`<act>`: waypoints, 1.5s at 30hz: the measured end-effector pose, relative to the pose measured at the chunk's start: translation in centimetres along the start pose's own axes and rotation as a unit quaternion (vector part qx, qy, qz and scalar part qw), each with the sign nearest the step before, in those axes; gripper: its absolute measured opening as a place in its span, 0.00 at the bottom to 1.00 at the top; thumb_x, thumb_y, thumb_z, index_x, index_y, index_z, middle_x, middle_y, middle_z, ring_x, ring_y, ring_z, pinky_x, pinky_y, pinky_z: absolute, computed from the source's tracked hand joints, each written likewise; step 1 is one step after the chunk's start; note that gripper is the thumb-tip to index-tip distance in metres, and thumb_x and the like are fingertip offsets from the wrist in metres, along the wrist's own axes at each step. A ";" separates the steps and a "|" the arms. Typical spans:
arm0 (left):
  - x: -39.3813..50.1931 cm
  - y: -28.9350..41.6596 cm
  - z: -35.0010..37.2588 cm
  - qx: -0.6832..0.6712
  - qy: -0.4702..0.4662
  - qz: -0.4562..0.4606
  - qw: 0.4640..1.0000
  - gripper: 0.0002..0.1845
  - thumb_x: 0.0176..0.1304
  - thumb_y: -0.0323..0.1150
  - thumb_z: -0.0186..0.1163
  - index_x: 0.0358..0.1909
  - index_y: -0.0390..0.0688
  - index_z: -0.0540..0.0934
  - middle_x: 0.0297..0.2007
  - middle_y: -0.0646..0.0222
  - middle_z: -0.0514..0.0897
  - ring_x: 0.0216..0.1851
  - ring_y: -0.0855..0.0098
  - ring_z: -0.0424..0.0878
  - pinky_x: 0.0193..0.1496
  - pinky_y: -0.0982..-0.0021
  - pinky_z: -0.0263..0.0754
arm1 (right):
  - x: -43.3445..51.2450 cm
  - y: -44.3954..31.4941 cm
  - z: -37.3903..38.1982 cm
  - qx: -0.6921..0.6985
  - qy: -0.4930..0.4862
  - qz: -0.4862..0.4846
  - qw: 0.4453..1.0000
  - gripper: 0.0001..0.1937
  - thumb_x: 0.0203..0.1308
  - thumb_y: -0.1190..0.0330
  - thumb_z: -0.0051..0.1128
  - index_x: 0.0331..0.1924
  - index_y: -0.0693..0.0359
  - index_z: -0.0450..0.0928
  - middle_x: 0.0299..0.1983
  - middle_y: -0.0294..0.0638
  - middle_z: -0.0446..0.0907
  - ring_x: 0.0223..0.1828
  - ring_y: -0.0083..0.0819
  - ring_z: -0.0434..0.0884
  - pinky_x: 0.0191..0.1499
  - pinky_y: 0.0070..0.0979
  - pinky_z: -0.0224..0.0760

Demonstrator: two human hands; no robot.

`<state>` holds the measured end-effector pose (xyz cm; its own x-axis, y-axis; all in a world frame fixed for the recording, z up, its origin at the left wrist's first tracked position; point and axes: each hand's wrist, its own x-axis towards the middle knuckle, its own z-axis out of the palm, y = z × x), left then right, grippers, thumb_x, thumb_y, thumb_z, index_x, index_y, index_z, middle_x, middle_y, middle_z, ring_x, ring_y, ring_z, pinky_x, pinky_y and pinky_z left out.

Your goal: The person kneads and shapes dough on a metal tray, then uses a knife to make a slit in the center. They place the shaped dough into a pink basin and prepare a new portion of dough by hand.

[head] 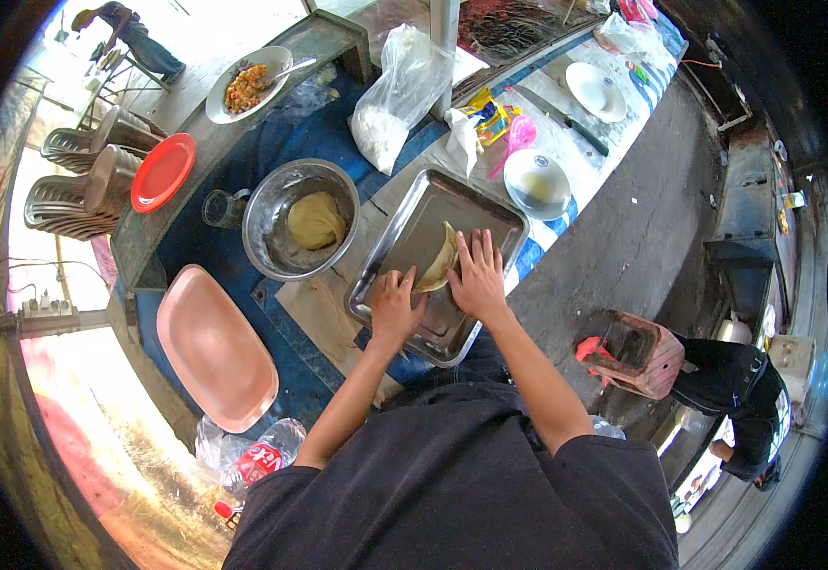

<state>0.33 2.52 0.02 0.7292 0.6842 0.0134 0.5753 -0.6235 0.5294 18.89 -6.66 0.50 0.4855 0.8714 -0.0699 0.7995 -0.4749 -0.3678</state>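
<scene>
A folded half-moon of dough (pixel 436 267) lies on a rectangular metal tray (pixel 414 206) in front of me. My right hand (pixel 480 278) rests flat along the dough's right side, its thumb touching the edge. At the lower left end of the dough is my left hand (pixel 394 306), palm down, with index finger and thumb apart beside the tip. Whether those fingers touch the tip is hard to tell. Left of the tray, a steel bowl (pixel 260 246) holds a smooth lump of dough (pixel 316 221).
A glass mug (pixel 223 209), pink-orange tray (pixel 218 349), red plate (pixel 163 173) and plate of chopped filling (pixel 245 89) are leftward. Beyond stand a bag of white powder (pixel 382 125), knife (pixel 585 135) and bowl (pixel 538 185). Two other people (pixel 731 377) are around; a plastic stool (pixel 659 360) is rightward.
</scene>
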 end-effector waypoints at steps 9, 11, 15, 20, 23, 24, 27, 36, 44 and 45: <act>-0.8 0.0 0.6 0.004 0.008 -0.011 1.000 0.31 0.68 0.47 0.70 0.68 0.41 0.82 0.54 0.57 0.77 0.60 0.50 0.75 0.67 0.50 0.71 | 0.4 -0.4 0.4 -0.040 0.009 -0.005 0.999 0.36 0.78 0.46 0.51 0.85 0.48 0.62 0.86 0.61 0.54 0.90 0.56 0.43 0.86 0.62 0.37; -0.8 0.0 0.7 -0.006 0.015 -0.011 1.000 0.31 0.67 0.47 0.70 0.68 0.41 0.82 0.55 0.57 0.78 0.60 0.50 0.75 0.67 0.50 0.71 | 0.4 -0.5 0.3 -0.044 0.022 -0.006 0.999 0.36 0.78 0.45 0.52 0.84 0.48 0.64 0.85 0.61 0.55 0.90 0.56 0.43 0.86 0.62 0.37; -0.9 0.0 0.8 -0.024 0.008 -0.025 0.999 0.31 0.66 0.46 0.70 0.68 0.43 0.82 0.55 0.57 0.78 0.62 0.51 0.75 0.67 0.50 0.71 | 0.3 -0.7 0.3 -0.045 0.028 0.000 0.999 0.34 0.78 0.44 0.51 0.82 0.49 0.67 0.85 0.62 0.55 0.90 0.56 0.43 0.85 0.63 0.35; -0.9 0.3 0.6 -0.021 0.018 -0.030 0.999 0.31 0.66 0.46 0.70 0.69 0.44 0.82 0.56 0.58 0.78 0.63 0.50 0.75 0.68 0.50 0.71 | 0.5 -0.7 0.2 -0.092 0.002 0.007 0.996 0.35 0.78 0.44 0.50 0.83 0.50 0.66 0.85 0.63 0.55 0.90 0.56 0.43 0.85 0.64 0.36; -1.0 0.5 0.5 -0.019 0.021 -0.032 0.999 0.31 0.66 0.44 0.70 0.68 0.42 0.82 0.55 0.58 0.78 0.62 0.51 0.75 0.68 0.52 0.72 | 0.6 -0.6 -0.1 -0.054 0.024 -0.008 0.998 0.36 0.78 0.45 0.50 0.84 0.51 0.63 0.85 0.62 0.56 0.90 0.56 0.44 0.85 0.64 0.37; -1.0 0.5 0.5 -0.019 0.022 -0.032 0.999 0.30 0.66 0.43 0.70 0.67 0.41 0.82 0.54 0.58 0.78 0.62 0.52 0.75 0.68 0.52 0.72 | 0.7 -0.6 -0.2 -0.084 -0.009 -0.001 0.996 0.36 0.78 0.45 0.51 0.83 0.52 0.64 0.84 0.62 0.57 0.89 0.57 0.47 0.85 0.64 0.39; -1.2 0.4 0.8 -0.018 0.034 -0.026 0.999 0.31 0.66 0.44 0.70 0.68 0.41 0.82 0.54 0.57 0.79 0.62 0.51 0.76 0.68 0.52 0.73 | 1.0 -0.3 -0.6 -0.026 0.017 -0.001 1.000 0.34 0.78 0.47 0.53 0.81 0.54 0.67 0.83 0.62 0.60 0.88 0.58 0.51 0.84 0.63 0.42; -2.0 1.6 0.5 -0.110 0.116 -0.065 0.985 0.14 0.69 0.40 0.68 0.49 0.43 0.84 0.47 0.56 0.85 0.53 0.48 0.82 0.57 0.51 0.78 | 1.4 2.1 -2.4 0.136 0.047 -0.051 0.988 0.20 0.71 0.61 0.63 0.64 0.57 0.81 0.66 0.56 0.81 0.63 0.59 0.82 0.63 0.47 0.78; -3.6 5.2 -1.6 -0.189 0.138 -0.159 0.959 0.14 0.74 0.42 0.65 0.37 0.39 0.84 0.36 0.55 0.86 0.43 0.48 0.84 0.45 0.50 0.78 | 1.4 2.3 -4.4 0.224 0.017 -0.037 0.974 0.12 0.67 0.61 0.69 0.38 0.63 0.87 0.32 0.52 0.89 0.35 0.53 0.89 0.41 0.46 0.80; -3.9 5.3 -1.6 -0.191 0.129 -0.178 0.957 0.15 0.74 0.42 0.65 0.37 0.39 0.84 0.36 0.54 0.86 0.42 0.48 0.84 0.45 0.50 0.78 | 1.6 2.4 -4.5 0.228 0.021 -0.044 0.973 0.12 0.67 0.61 0.69 0.37 0.64 0.87 0.31 0.53 0.88 0.35 0.54 0.88 0.41 0.46 0.79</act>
<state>-0.05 -2.83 4.15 0.3679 0.9289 -0.0427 0.5571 -0.1834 0.8100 23.20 -6.99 3.66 0.4436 0.8961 0.0142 0.6035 -0.2870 -0.7440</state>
